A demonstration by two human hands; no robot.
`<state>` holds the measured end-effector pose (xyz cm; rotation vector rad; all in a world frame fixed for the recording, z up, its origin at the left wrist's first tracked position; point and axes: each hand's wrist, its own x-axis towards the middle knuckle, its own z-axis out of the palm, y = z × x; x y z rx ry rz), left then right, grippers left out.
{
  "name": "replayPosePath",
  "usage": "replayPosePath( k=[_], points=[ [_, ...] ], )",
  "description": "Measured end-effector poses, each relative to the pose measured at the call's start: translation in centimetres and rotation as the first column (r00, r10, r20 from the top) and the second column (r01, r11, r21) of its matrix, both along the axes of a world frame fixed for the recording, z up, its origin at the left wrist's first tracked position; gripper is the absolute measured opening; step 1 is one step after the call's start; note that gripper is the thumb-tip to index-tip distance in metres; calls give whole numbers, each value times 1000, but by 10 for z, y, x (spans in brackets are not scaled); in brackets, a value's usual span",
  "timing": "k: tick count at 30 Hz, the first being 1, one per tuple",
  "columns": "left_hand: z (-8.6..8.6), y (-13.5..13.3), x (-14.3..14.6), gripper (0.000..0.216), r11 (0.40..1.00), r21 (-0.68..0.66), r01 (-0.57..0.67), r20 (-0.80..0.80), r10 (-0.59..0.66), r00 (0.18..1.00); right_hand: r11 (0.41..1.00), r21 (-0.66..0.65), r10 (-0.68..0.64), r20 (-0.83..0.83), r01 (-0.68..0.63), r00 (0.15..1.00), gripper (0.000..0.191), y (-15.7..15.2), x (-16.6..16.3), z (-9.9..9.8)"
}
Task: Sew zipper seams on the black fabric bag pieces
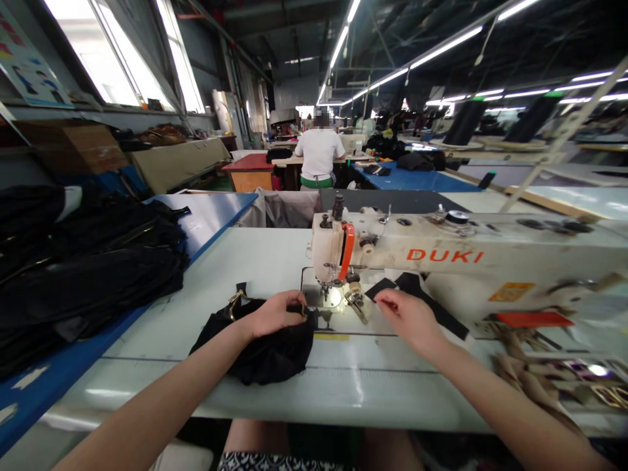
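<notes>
My left hand (277, 315) is closed on the edge of a black fabric bag (275, 356) with a gold-coloured zipper (236, 306). The bag lies on the pale sewing table, left of the needle area. Directly beyond it stands a white sewing machine (392, 242) with an orange thread-lever guard (347, 252); its lamp lights the presser foot (326, 291). To the right of the needle, my right hand (411, 322) pinches at the corner of a small black fabric piece (379, 288). A longer black fabric strip (436, 304) lies just behind that hand.
Black zippered bags (88, 261) are heaped on a blue-edged table at my left. Metal fittings (589, 376) and cloth scraps lie at the right. A person in a white shirt (320, 154) sits ahead, back turned. Black thread cones (464, 121) stand at the back right.
</notes>
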<state>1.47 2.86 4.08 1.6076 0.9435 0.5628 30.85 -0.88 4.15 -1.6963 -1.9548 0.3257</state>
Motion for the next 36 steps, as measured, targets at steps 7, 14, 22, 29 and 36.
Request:
replayPosePath(
  k=[7,14,22,29,36],
  points=[
    [-6,9,6,19,1000,29,6,24,-6,1000,987,55,106,477,-150,872,18,31,26,-4],
    [-7,7,5,18,999,40,-11,36,9,999,987,100,43,582,-123,812,23,28,17,-5],
    [-8,7,4,20,1000,2,-22,71,22,997,948,308,-109,538,-75,836,28,22,34,6],
    [-8,6,3,22,998,-30,-47,118,50,992,872,392,93,457,-295,884,25,-33,-20,9],
    [-6,3,-15,20,997,-34,-66,136,70,988,941,219,110,520,-257,847,14,-28,-107,-17]
  ],
)
